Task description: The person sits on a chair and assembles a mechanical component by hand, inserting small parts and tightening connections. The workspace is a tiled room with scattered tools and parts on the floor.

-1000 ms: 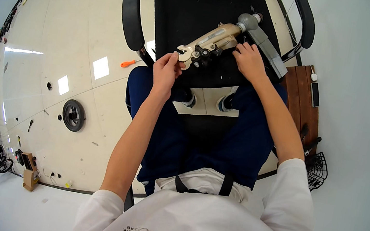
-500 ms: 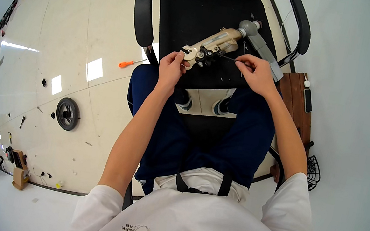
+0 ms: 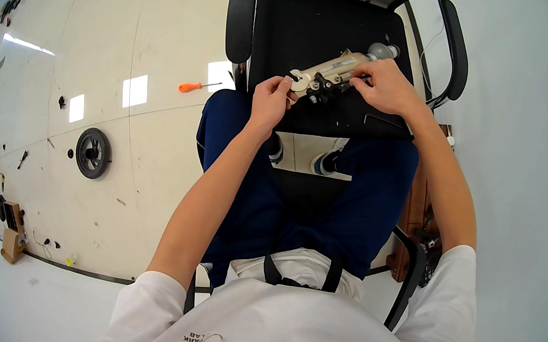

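A beige mechanical assembly [image 3: 327, 69] lies slantwise on a black chair seat [image 3: 298, 26] in front of me. It has a black bracket-like part [image 3: 324, 90] with bolts on its near side and a grey rounded end [image 3: 381, 52] at far right. My left hand [image 3: 272, 102] is closed on the near-left end, thumb and fingers pinching its pale edge. My right hand [image 3: 386, 87] is at the assembly's right part, fingertips curled together against it; whatever they hold is too small to tell. An L-shaped hex key [image 3: 385, 122] rests on the seat below my right wrist.
Chair armrests [image 3: 243, 6] rise on both sides of the seat. On the floor to the left lie an orange-handled screwdriver [image 3: 191, 87], a black wheel [image 3: 93, 153] and several small parts. A brown wooden piece [image 3: 414, 216] stands at right, beside my knee.
My right hand has moved up and right along the assembly; the thin dark tool is no longer in its fingers. A hex key now shows on the seat. The view has shifted slightly.
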`<state>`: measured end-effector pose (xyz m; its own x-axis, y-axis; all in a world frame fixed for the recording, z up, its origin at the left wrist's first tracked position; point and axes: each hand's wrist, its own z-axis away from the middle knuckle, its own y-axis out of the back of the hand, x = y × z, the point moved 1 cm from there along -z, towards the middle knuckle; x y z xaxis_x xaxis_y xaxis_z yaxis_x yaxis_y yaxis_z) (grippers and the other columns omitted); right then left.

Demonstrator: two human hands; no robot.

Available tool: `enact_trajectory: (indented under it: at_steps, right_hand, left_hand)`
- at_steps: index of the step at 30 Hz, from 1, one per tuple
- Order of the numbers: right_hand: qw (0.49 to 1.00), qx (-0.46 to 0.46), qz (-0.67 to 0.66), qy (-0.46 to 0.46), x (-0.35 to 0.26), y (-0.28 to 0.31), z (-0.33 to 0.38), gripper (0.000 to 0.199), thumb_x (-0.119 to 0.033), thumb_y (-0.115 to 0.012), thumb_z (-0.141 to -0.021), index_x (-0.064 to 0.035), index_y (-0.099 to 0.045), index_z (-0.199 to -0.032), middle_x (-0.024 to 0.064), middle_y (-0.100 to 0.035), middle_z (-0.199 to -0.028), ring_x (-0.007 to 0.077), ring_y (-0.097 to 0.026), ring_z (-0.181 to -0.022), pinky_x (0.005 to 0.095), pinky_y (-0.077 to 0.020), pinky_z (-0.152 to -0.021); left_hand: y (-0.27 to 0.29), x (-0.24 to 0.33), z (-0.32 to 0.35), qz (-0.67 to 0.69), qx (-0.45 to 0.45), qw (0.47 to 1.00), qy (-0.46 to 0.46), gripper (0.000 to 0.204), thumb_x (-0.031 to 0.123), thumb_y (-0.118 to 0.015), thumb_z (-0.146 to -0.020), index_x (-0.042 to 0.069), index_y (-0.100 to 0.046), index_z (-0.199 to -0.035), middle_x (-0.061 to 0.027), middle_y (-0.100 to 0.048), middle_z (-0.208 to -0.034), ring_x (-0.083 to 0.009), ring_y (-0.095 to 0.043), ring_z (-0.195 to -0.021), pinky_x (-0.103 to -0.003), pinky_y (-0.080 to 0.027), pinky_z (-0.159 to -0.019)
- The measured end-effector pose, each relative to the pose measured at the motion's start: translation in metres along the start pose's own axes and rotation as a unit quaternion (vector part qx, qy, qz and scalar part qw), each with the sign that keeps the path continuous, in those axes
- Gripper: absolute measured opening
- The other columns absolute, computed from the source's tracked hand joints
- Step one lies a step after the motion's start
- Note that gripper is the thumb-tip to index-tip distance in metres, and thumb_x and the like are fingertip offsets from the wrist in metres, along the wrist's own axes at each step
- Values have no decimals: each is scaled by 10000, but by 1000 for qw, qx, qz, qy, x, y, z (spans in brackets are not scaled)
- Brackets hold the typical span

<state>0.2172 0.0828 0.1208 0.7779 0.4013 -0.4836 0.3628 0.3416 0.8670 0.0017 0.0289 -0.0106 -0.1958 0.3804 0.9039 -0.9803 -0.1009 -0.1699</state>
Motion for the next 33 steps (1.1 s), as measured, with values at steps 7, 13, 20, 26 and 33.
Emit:
enact_trajectory:
  at_steps: [7,13,20,26,33]
  right_hand:
    - [998,-63,18,0,0,4,-19,214,-117,-615,-787,27,-729,-897,210,-688,-778,353,-672,-743,401,-532,-727]
    - [993,-84,63,60,3,0,-39,210,-89,-592,-746,60,-721,-820,220,-683,-732,365,-682,-704,401,-547,-715]
    - [963,-204,60,-164,-24,-3,-58,186,-36,-568,-703,124,-648,-756,285,-656,-719,362,-681,-641,412,-543,-567]
    - [957,-151,22,-246,-42,-5,-51,181,-42,-581,-738,136,-613,-731,258,-647,-699,354,-680,-627,419,-526,-539]
    - [981,-63,67,-170,-31,-20,-35,187,-52,-599,-733,117,-647,-795,308,-645,-791,413,-660,-729,461,-531,-647]
  left_hand:
    - [0,-1,-1,1,2,1000,4,305,240,-523,-1007,-14,-657,-904,-38,-631,-699,-79,-515,-592,-246,-415,-578]
    - [0,-4,-3,-10,-4,1000,1,270,258,-517,-1014,41,-646,-918,-11,-635,-724,-55,-492,-581,-218,-365,-530]
    - [1,-10,-2,-41,11,999,-13,276,238,-519,-1012,16,-644,-907,-23,-629,-714,-68,-507,-595,-233,-401,-565]
    - [0,-11,-1,-58,21,998,-23,298,242,-536,-989,-10,-666,-895,-34,-642,-680,-76,-537,-569,-263,-439,-554]
    - [-5,-6,-1,-71,11,997,-37,313,248,-541,-986,-16,-671,-878,-41,-651,-678,-86,-551,-572,-268,-442,-551]
